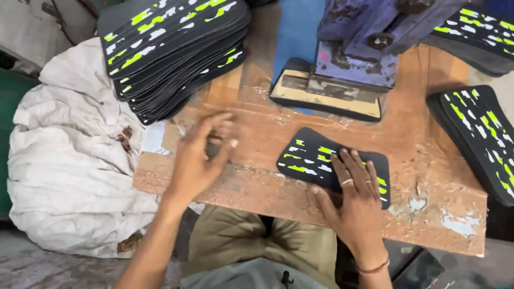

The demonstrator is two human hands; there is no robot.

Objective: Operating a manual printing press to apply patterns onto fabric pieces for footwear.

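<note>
**A:** Where are the person's hands?

**B:** The right hand (354, 192) lies flat, fingers spread, pressing on a single black curved pad (318, 164) printed with neon-green and white dashes. It is not gripping the pad, only resting on top of it. The left hand (201, 156) is just to the left over the bare wooden board (259, 131), fingers loosely apart and holding nothing; it is blurred, so whether it touches the wood cannot be told.

**A:** And the pad itself?

**B:** It lies flat on the board in front of the person, a little short of the blue press (354, 37), whose black-and-tan foot (327, 94) sits just beyond it. The pad is not under that foot.

**A:** What surrounds it?

**B:** To the left, a tall fanned stack of the same printed pads (172, 30) leans at the board's edge, above a bundle of white cloth (72, 157). To the right are two lower piles, one beside the press (490, 37) and one nearer the person (485, 141).

**A:** How far along does the work look?

**B:** Judging from the piles alone, somewhere in the middle. The left stack is much the largest and the right piles are smaller, with one piece between them under the hand. Which pile is finished and which is waiting cannot be read from the pads; they all look alike from above.
</note>
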